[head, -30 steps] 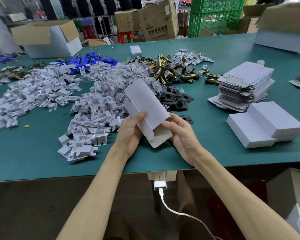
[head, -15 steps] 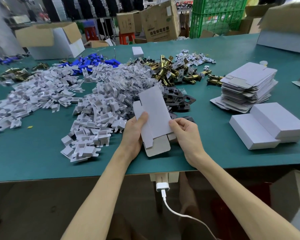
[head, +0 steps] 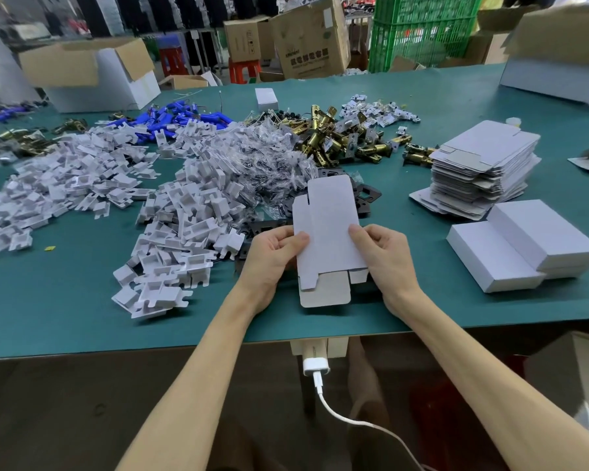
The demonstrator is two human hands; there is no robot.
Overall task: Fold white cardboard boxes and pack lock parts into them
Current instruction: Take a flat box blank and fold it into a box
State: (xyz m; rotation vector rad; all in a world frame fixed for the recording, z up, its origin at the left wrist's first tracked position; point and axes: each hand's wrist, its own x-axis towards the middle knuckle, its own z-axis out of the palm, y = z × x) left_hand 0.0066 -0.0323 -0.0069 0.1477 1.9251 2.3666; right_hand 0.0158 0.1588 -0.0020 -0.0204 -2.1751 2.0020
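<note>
A flat white cardboard box blank (head: pixel 327 239) stands nearly upright over the front of the green table (head: pixel 65 300), its flaps unfolded. My left hand (head: pixel 272 256) grips its left edge, thumb on the front face. My right hand (head: pixel 381 253) grips its right edge the same way. A stack of flat blanks (head: pixel 483 164) lies to the right. In front of it sit folded white boxes (head: pixel 524 243). White plastic inserts (head: pixel 184 226), clear bagged parts (head: pixel 262 164), brass latch parts (head: pixel 334 137) and black plates (head: pixel 364 195) lie in heaps behind the blank.
Blue parts (head: pixel 170 120) lie at the back left, with an open carton (head: pixel 92 73) behind them. A small white box (head: pixel 266 98) stands at the back centre. Brown cartons (head: pixel 306 39) and a green crate (head: pixel 422 28) stand beyond the table. A white cable (head: pixel 323 399) hangs below the front edge.
The blank has turned from a leftward tilt to nearly upright and squared to me. Both hands have shifted from its lower end to its two side edges.
</note>
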